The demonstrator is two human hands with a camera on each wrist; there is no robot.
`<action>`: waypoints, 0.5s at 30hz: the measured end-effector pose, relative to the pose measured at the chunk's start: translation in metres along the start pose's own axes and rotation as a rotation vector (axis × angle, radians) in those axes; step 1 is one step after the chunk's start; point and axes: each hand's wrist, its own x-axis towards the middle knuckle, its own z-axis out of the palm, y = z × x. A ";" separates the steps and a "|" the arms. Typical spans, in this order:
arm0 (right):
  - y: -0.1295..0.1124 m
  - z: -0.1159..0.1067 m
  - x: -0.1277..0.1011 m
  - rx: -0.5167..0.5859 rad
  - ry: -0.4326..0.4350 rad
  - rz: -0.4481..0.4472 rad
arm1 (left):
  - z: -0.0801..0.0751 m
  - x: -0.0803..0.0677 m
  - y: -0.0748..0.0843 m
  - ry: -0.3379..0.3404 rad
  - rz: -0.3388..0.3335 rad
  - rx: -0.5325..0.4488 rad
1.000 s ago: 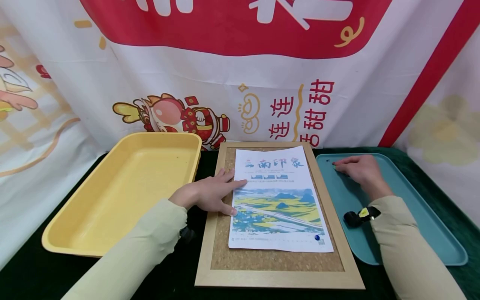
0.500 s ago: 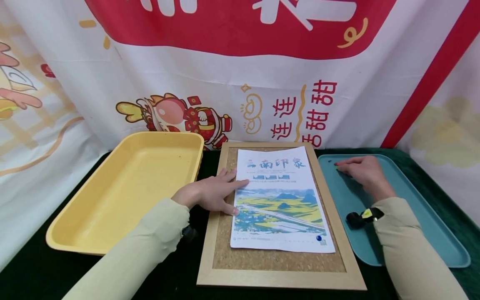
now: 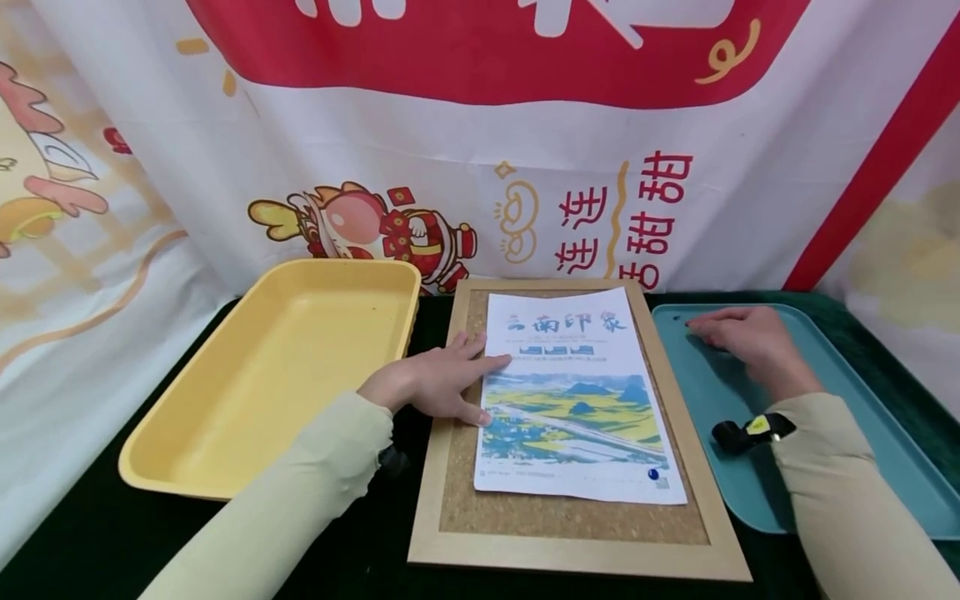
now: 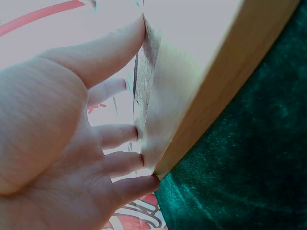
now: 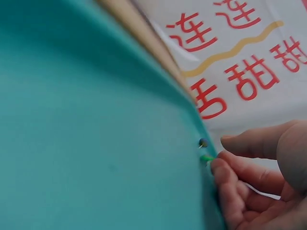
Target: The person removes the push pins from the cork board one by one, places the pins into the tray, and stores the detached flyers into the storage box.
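head view: left hand (image 3: 431, 385) fingers straight, pressing poster (image 3: 573, 392) flat on cork board (image 3: 573, 523), centre frame; right hand (image 3: 746, 340) fingers pinch green pushpin (image 5: 206, 158) in teal tray (image 3: 705, 392), right.

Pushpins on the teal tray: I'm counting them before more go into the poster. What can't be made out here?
- Head view: the right hand covers the teal tray's far corner, hiding any pins.
- Right wrist view: only a green pushpin and a dark one show; the fingers hide the rest.
- Poster: small print too tiny.
- Left wrist view: the left hand blocks the cork board.
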 end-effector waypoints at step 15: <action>-0.055 -0.002 -0.059 0.010 -0.004 -0.206 | 0.001 0.001 0.000 0.016 -0.013 -0.004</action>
